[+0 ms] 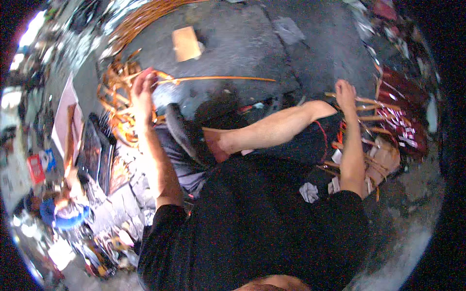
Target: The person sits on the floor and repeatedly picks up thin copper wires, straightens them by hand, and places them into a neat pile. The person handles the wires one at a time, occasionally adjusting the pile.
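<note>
My left hand (pixel 144 87) is raised at the upper left, its fingers closed round one end of a thin orange strip (pixel 218 77). The strip runs out to the right, nearly level, above the dark floor. Right beside that hand lies a loose tangle of orange strips (pixel 116 109). On the other side, my right hand (pixel 345 94) has its fingers drawn together next to several tan strips (pixel 369 118). Blur hides what, if anything, it grips. Between my arms a bare bent leg (pixel 276 131) crosses the view.
A tan rectangular piece (pixel 186 43) lies on the dark floor (pixel 233 39) ahead. Dark red shiny material (pixel 400 106) is heaped at the right. Crumpled white paper (pixel 308 192) sits by my right side. At far left is another person's arm (pixel 75 186) beside a blue round object (pixel 68 220).
</note>
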Demonstrator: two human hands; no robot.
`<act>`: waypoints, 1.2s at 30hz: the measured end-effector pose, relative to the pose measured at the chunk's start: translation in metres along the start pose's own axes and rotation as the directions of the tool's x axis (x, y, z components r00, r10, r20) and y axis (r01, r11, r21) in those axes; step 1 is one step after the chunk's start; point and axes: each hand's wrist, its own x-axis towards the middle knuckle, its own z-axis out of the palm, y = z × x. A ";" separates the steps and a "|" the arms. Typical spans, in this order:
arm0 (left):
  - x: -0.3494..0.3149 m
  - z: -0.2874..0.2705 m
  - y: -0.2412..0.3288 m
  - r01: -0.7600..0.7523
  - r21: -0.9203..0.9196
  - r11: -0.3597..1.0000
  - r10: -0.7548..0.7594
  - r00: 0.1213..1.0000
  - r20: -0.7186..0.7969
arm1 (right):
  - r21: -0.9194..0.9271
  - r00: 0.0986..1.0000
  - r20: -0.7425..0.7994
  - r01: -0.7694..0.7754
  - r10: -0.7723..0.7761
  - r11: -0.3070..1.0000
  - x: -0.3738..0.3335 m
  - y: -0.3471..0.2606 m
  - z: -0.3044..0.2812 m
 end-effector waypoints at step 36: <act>-0.044 0.121 0.123 0.168 -0.372 0.913 -0.007 0.918 0.397 | 0.884 0.928 -0.075 0.231 -0.366 0.406 0.046 -0.309 -0.166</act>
